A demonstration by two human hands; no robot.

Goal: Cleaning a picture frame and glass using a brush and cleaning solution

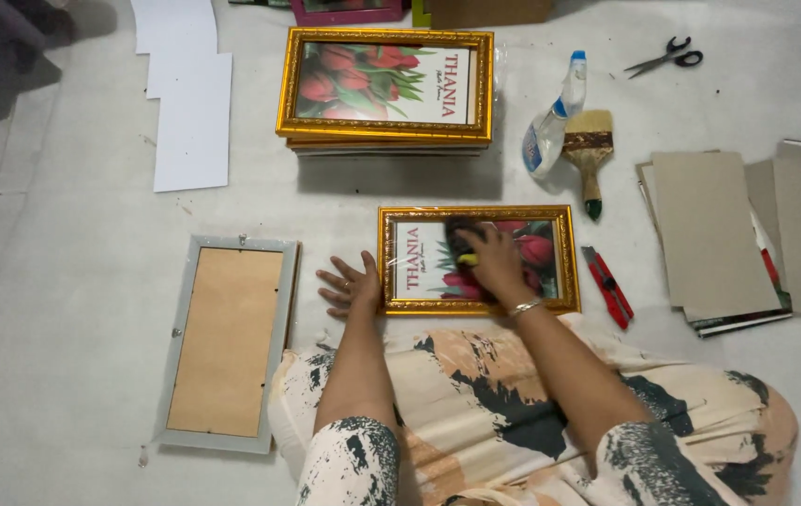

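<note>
A gold picture frame with a red tulip print lies flat on the white floor in front of me. My right hand presses a dark cloth with a yellow bit onto the glass. Fingers spread, my left hand rests flat on the floor, touching the left edge of that frame.
A stack of gold frames lies beyond. A frame lying face down is at the left, white sheets farther back. A spray bottle, brush, scissors, red cutter and grey boards sit at the right.
</note>
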